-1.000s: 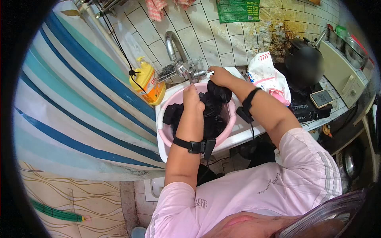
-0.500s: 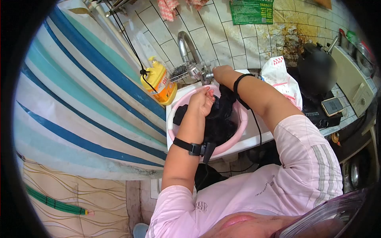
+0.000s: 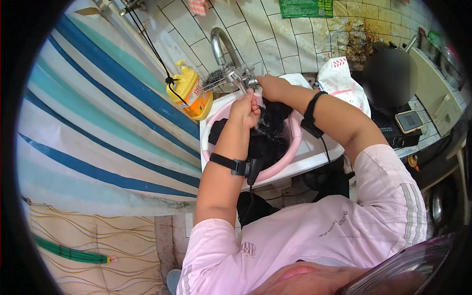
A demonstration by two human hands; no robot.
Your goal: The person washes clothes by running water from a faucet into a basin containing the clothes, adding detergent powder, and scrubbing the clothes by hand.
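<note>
Under the chrome faucet [image 3: 227,51], my left hand [image 3: 245,110] is loosely closed with its fingers curled, and I see nothing held in it. Water runs past its fingers. My right hand [image 3: 273,89] grips the faucet handle [image 3: 253,81] at the spout's right side; its fingertips are partly hidden. Below both hands, wet black cloth [image 3: 263,147] lies bunched in a pink basin [image 3: 293,147]. The basin rests in a white sink [image 3: 319,142].
A yellow jug with an orange label [image 3: 196,98] stands left of the basin, beside a striped curtain [image 3: 113,113]. A wire rack [image 3: 212,84] is by the faucet. To the right are a white bag [image 3: 339,81], a small display device [image 3: 408,121] and a dark round object [image 3: 388,76].
My left hand has moved up under the spout and its fingers have curled in more. Water now splashes onto the black cloth. My right hand remains at the handle.
</note>
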